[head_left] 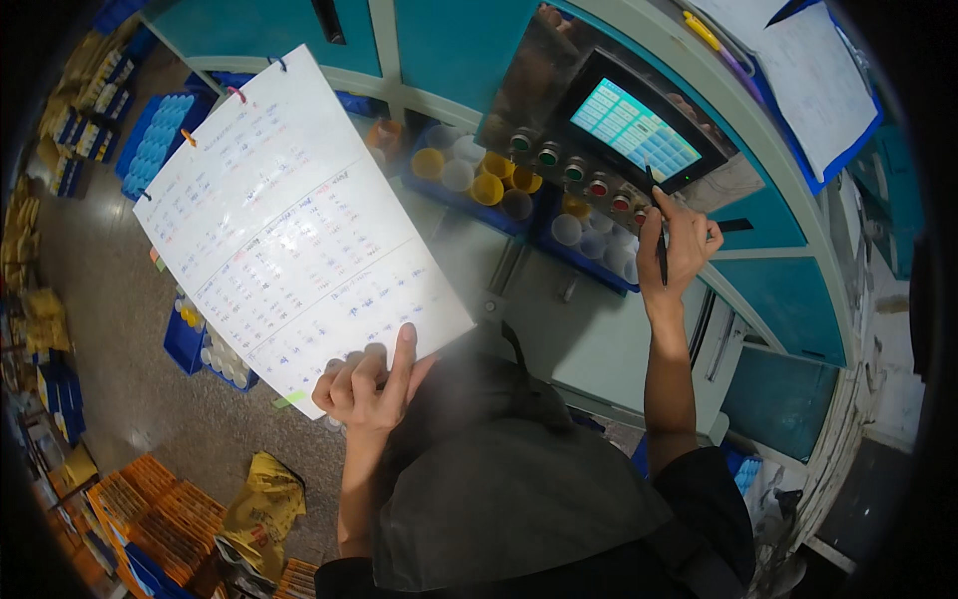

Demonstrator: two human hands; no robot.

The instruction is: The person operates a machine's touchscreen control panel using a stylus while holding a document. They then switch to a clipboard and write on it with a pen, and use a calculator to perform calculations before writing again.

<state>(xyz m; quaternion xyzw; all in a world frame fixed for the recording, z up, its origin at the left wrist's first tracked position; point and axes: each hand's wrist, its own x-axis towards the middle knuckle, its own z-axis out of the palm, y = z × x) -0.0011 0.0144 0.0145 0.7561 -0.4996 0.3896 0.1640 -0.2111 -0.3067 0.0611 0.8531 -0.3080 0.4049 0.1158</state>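
My left hand (371,391) grips the lower edge of a ring-bound sheaf of sheets (299,235), held tilted up at the left. Its glossy top page carries rows of handwriting in blue and red. My right hand (681,240) pinches a slim black pen (664,268), its tip at the lower part of a lit touch screen (636,128). Whether the tip touches the glass I cannot tell. Below the screen, a row of round push buttons (574,170) runs along the shiny control panel, close to that hand.
Under the panel stand blue bins (509,222) of yellow and whitish round pieces. A teal cabinet (459,50) spans the back. Papers (813,85) lie at upper right. On the floor at left are a yellow bag (261,519) and orange crates (165,509). Dark cloth (509,479) hides the lower middle.
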